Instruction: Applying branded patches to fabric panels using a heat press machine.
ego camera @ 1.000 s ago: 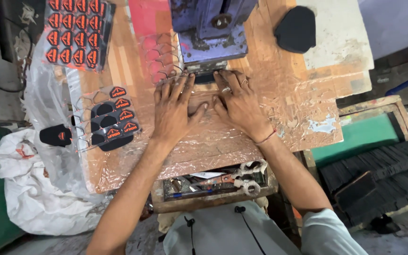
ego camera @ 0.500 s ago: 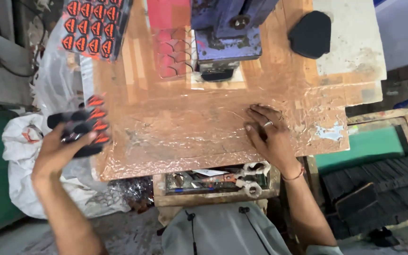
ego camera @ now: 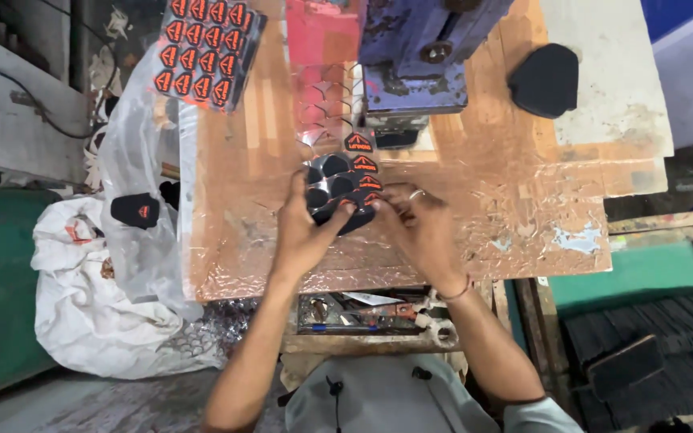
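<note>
Field notes, with the blue press [ego camera: 423, 56] as landmark.

Both hands sit just in front of the press foot, on the foil-covered surface [ego camera: 523, 208]. Between them: a black sheet of shield-shaped pieces [ego camera: 338, 188], some blank black, some already bearing an orange-red mark. Left hand [ego camera: 302, 232] pinches the sheet's near left edge, thumb on top. Right hand [ego camera: 419, 228] pinches the near right corner with fingertips curled in.

Sheet lies nearly flat, its far end touching the base of the press, near end in the hands. Long axis runs from the person toward the press, leaning slightly right; the marked column is on the right side, blank pieces on the left. Shield tips seem to point toward the person, though they are too small to be sure.

Progress, as a judgement: partly done. Right column marked, left column still plain, so roughly half remains on this sheet.

Left of the press, at the far edge: a fully marked sheet [ego camera: 202, 52]. Right of the press: a single black blank [ego camera: 545, 80]. Well left, off the surface: one marked piece [ego camera: 135, 210] on clear plastic over a white bag [ego camera: 90, 313]. Nearer the person than the press, under the surface edge: a tray of tools [ego camera: 370, 311]
</note>
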